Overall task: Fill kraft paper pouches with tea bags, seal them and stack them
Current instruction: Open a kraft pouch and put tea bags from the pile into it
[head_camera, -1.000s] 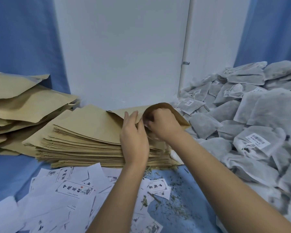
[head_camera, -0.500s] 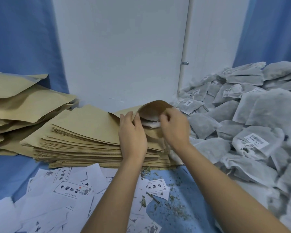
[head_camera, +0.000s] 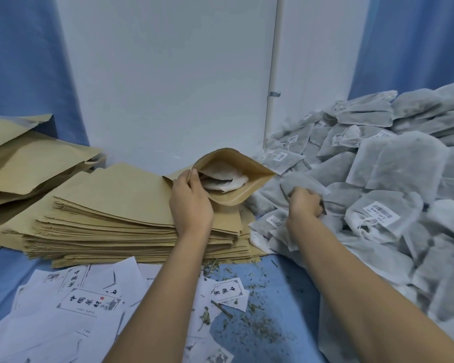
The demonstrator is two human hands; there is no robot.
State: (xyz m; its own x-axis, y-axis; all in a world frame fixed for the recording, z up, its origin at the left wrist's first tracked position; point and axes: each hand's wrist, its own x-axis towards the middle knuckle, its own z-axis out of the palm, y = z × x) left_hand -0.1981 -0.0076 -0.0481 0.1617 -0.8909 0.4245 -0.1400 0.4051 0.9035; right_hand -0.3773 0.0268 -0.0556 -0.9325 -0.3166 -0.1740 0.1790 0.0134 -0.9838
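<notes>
The left grip (head_camera: 192, 203) was curled round the near left edge of an open kraft pouch (head_camera: 233, 199), thumb on the inside of the lip and fingers behind it, holding the mouth wide and tilted toward the camera. The pouch sat on top of a stack of flat pouches (head_camera: 116, 205) in the middle of the blue counter (head_camera: 273, 284), and pale tea bags (head_camera: 220, 176) showed inside it.

The right grip (head_camera: 306, 205) was clenched on a grey tea bag (head_camera: 302, 182) at the near edge of the big heap of tea bags (head_camera: 404, 166), just right of the pouch's mouth and apart from it. How many bags it held could not be told.

A looser pile of kraft pouches (head_camera: 24, 163) lay at far left. Printed paper labels (head_camera: 89, 302) and loose tea crumbs (head_camera: 247, 323) were scattered on the counter in front.
</notes>
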